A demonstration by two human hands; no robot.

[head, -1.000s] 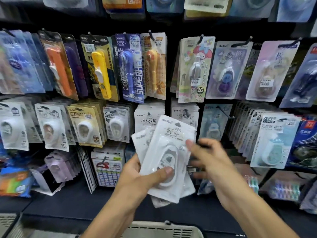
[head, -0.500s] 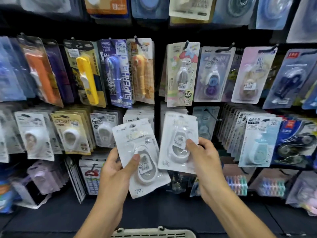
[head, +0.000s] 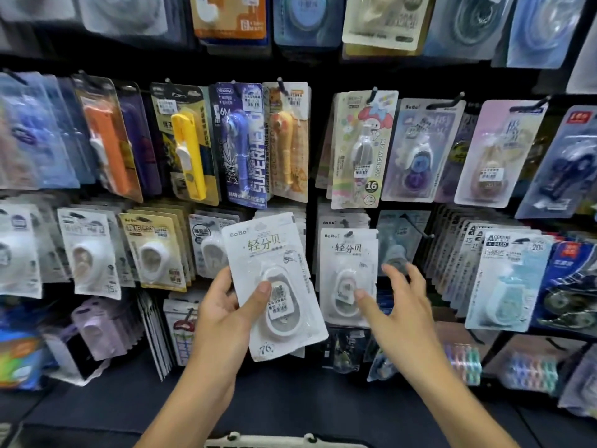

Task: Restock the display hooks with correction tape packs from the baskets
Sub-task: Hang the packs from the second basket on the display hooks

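Since the earlier frame the right hand [head: 399,313] has let go of its white pack: that pack [head: 350,273] now hangs at the front of the hook row just right of centre, and the hand is off it, fingers spread and relaxed, thumb tip just in front of the blister, holding nothing. Can't tell whether the thumb actually touches the plastic.

Left hand [head: 226,312] grips the held correction tape pack [head: 274,282], thumb across the blister front near the price sticker, fingers curled behind the left edge. Pack is tilted a bit, top leaning left, white card with a white oval dispenser and "76" handwritten at the bottom. At least one more pack edge shows behind it at the lower right, so likely a small stack; count unclear.

The held pack sits in front of the hook column left of the hung one, covering most of the matching white packs [head: 300,221] there.

Around:
- yellow-carded pack row [head: 151,250] to the left, same tier
- blue-tinted pack [head: 507,282] to the right, front of a dense row
- upper tier: yellow pen-type pack [head: 187,147], purple SUPERHERO pack [head: 240,143], My Melody pack [head: 363,150]
- basket rim [head: 284,442] at the bottom edge, below the forearms, mostly cut off
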